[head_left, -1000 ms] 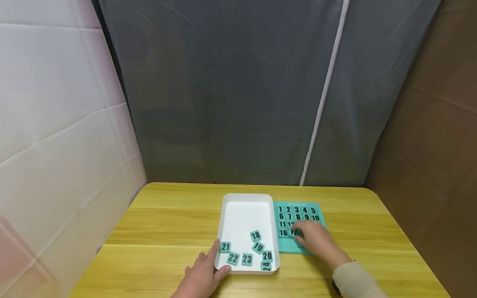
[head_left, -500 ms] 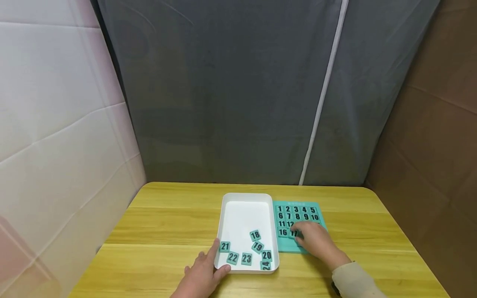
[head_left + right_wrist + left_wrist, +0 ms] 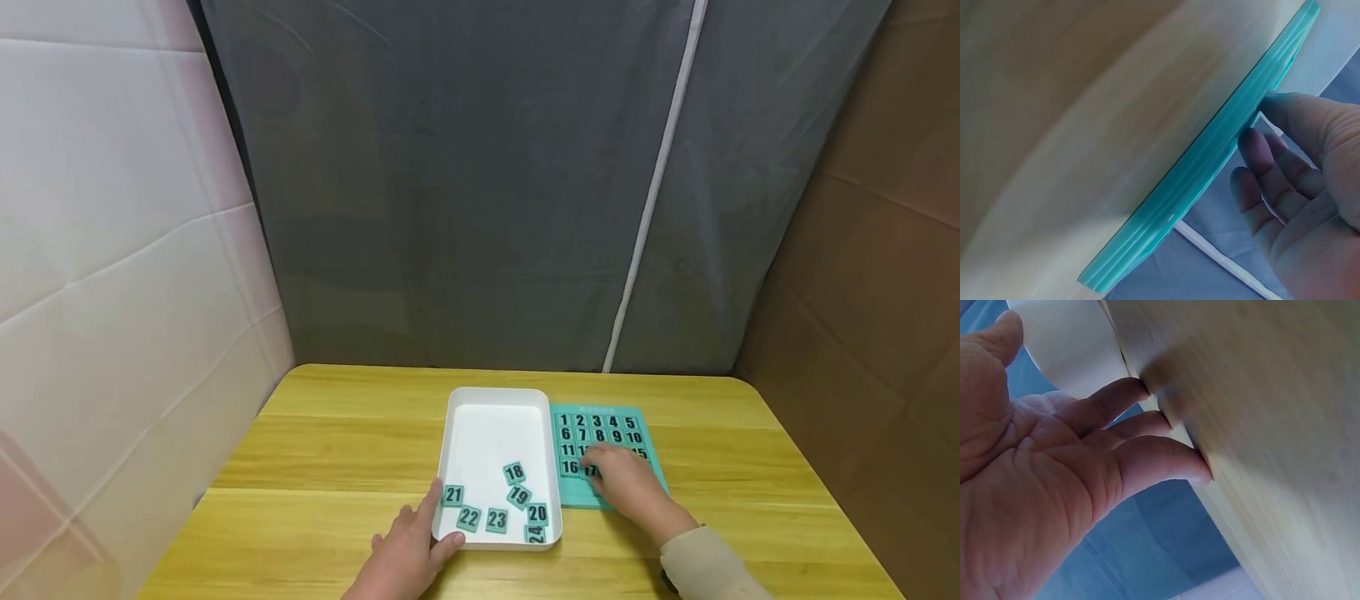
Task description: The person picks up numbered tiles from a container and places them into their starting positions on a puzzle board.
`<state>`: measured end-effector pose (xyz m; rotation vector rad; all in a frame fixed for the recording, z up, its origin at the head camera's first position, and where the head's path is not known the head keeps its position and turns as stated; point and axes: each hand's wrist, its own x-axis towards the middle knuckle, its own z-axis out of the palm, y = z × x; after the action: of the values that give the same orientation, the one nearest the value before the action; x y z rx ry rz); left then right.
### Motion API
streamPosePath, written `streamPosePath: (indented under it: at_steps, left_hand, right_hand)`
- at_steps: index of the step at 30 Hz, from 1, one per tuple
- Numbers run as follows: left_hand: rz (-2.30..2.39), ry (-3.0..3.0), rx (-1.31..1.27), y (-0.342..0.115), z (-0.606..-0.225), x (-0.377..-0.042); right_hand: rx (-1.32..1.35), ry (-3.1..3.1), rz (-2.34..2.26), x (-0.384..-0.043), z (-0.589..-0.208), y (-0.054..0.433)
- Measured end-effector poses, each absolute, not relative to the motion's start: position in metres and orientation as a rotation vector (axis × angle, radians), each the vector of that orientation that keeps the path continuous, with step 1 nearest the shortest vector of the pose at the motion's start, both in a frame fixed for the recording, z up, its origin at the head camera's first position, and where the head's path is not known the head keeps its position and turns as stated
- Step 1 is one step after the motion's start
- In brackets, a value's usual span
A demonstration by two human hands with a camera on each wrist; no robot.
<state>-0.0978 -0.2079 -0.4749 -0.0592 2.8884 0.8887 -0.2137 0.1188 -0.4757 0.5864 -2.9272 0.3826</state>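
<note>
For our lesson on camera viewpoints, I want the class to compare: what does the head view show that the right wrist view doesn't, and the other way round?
Only head: the left grip, loose number tiles in the white tray, the numbers on the teal board, and the right sleeve.

Only right wrist: the board's side edge close up, and the right grip's palm side.

Both: the right grip, the board, the wooden table and the grey cloth behind.

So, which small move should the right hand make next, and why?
Perhaps press tile 17 gently into line beside tile 16 on the board: the right hand is at it, partly hiding it, and whether it sits flat is unclear.
</note>
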Motion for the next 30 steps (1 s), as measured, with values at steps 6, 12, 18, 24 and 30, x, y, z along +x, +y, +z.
streamPosePath:
  at_steps: [6, 12, 18, 24, 30]
  left_hand:
    - [0.894, 2.890, -0.050, -0.207, -0.475, -0.097]
    - [0.891, 2.902, -0.035, -0.207, -0.476, -0.096]
    - [0.887, 2.885, -0.059, -0.206, -0.475, -0.097]
    - [0.886, 2.886, -0.061, -0.207, -0.474, -0.098]
    - [0.897, 2.885, -0.047, -0.206, -0.474, -0.097]
  right_hand:
    - [0.543, -2.926, 0.344, -0.214, -0.475, 0.117]
    - [0.522, -2.911, 0.250, -0.211, -0.474, 0.117]
    - [0.590, -2.860, 0.356, -0.203, -0.462, 0.098]
    - [0.763, -2.818, 0.469, -0.194, -0.455, 0.060]
    - [0.896, -2.827, 0.188, -0.197, -0.463, 0.038]
